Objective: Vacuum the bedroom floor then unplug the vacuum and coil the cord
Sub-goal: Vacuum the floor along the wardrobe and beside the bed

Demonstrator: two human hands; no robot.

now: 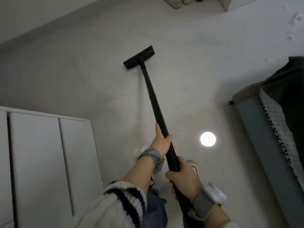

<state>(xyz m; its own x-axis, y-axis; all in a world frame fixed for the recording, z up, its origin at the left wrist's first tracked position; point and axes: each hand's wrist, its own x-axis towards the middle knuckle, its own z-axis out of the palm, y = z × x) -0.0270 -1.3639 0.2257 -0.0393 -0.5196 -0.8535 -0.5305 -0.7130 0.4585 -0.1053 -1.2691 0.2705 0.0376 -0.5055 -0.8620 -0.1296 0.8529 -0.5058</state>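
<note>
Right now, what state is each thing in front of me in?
wand, slanting down to the floor head.
floor head, flat on the floor.
left hand, grip round the wand, nearer the floor head.
right hand, grip round the wand's upper end.
cupboard doors, shut.

I see pale grey glossy floor [98, 71], round lamp reflection [208, 139] at 4 o'clock. White panel-door wardrobe [41, 153] at 8. Bed [256, 129] at 3: grey base, dark cover [287, 83] over a checked sheet [269, 112]. Row of shoes [176, 2] at 12, white furniture corner [230, 4] at 1.
</note>
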